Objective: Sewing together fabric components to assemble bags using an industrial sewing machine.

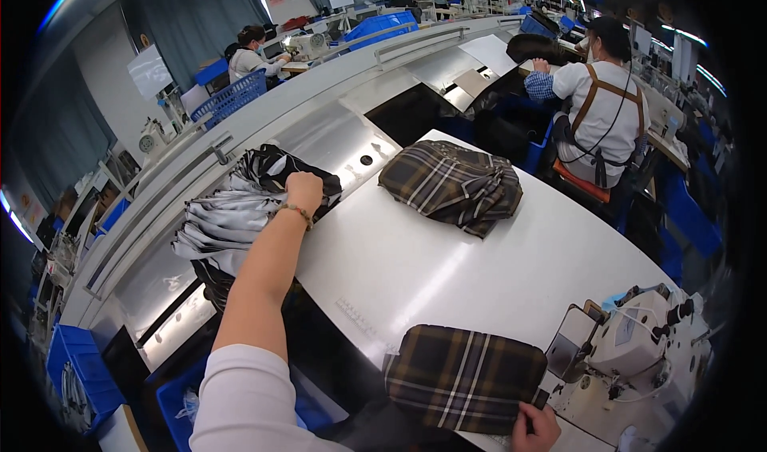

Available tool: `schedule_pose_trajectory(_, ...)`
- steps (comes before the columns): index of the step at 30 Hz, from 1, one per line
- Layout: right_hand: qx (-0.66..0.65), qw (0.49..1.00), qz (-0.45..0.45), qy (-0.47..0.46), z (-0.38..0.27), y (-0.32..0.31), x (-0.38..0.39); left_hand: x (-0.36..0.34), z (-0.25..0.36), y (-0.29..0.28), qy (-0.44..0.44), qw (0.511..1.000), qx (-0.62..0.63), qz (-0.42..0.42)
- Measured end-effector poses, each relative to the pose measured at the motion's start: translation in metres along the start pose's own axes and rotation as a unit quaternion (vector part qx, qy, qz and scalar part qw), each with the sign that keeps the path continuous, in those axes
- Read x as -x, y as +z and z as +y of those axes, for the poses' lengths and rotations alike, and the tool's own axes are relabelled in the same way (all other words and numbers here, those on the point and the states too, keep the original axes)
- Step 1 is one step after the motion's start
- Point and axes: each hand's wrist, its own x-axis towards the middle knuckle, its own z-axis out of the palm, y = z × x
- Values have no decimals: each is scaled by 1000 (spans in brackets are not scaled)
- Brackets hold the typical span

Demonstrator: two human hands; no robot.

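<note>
A: Where does the plaid panel lie?
B: Taking the middle of the view as the clock's centre, the plaid panel (467, 376) lies at five o'clock, flat by the near edge of the white table (383, 272). The right hand (537, 430) is at its lower corner, fingers on the edge.
A: Is it pinching?
B: I can't tell; the lower border cuts the hand off, and its wrist is out of view.
A: And the left hand?
B: The two are well apart. The left forearm enters at seven o'clock and slants up, elbow slightly bent, to the left hand (305, 190) at nine to ten o'clock. Its back faces up and the fingers curl over the black edge of the fabric stack (220, 224), a pile of white and black pieces. The fingertips are hidden, so I can't say whether they clamp a piece.
A: What's on that wrist?
B: A beaded bracelet (298, 212). The white sleeve (248, 404) below covers part of a blue bin (172, 400).
A: Farther out?
B: A crumpled plaid bundle (447, 182) at two o'clock, its underside hidden; a sewing machine (635, 344) at four, its far side dim at the rim; beyond the bundle, a co-worker (587, 105) facing away.
</note>
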Motion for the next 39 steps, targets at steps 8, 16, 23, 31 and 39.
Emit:
schedule_pose_trajectory(8,-13,999,21,-42,0,5,-3,47,-70,-63,-56,962,160,214)
schedule_pose_trajectory(16,0,999,38,-8,8,9,2,176,51,-127,171,921,126,327)
schedule_pose_trajectory(23,-54,997,50,3,1,13,-2,200,135,-54,201,913,85,344)
schedule_pose_trajectory(31,-71,996,57,8,3,13,-1,191,73,-121,164,932,307,104)
schedule_pose_trajectory(39,-73,996,46,15,2,13,-3,167,87,-80,145,925,344,70)
